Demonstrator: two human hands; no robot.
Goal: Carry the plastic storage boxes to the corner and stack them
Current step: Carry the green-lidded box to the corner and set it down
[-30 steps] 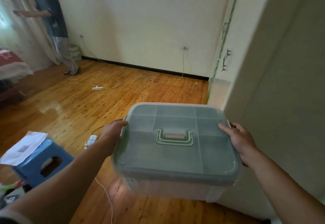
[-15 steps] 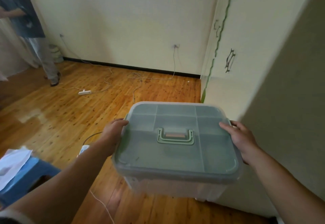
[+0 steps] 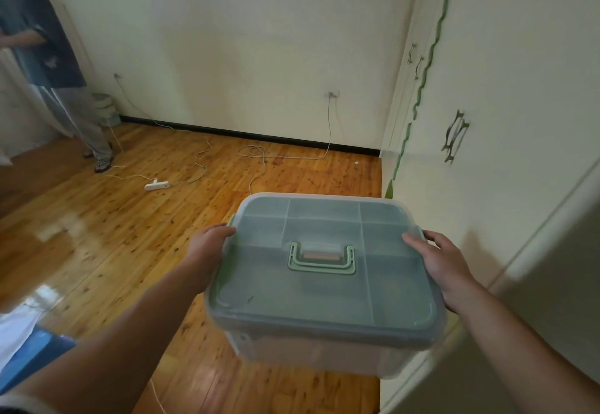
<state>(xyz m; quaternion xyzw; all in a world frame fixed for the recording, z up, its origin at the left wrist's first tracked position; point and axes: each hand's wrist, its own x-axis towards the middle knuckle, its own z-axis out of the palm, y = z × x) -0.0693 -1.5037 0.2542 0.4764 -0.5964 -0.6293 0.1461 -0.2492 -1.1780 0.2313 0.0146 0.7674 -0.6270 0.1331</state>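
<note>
I hold one clear plastic storage box (image 3: 324, 300) with a grey-green lid and a pale green folding handle in front of me, off the floor. My left hand (image 3: 207, 248) grips its left side near the lid clip. My right hand (image 3: 441, 264) grips the right side, thumb on the lid's edge. The box's lower body is translucent and partly hidden under the lid. The room's far corner (image 3: 380, 153), where the back wall meets the wardrobe, lies ahead.
A white wardrobe (image 3: 487, 121) with metal handles fills the right. White cables and a power strip (image 3: 156, 185) lie on the wooden floor ahead. A person (image 3: 48, 66) stands at the far left. A blue stool (image 3: 29, 358) with white paper sits at lower left.
The view has moved forward and turned right: the wardrobe looms larger, the stool has slid toward the lower-left edge. Both hands keep the same grip on the box.
</note>
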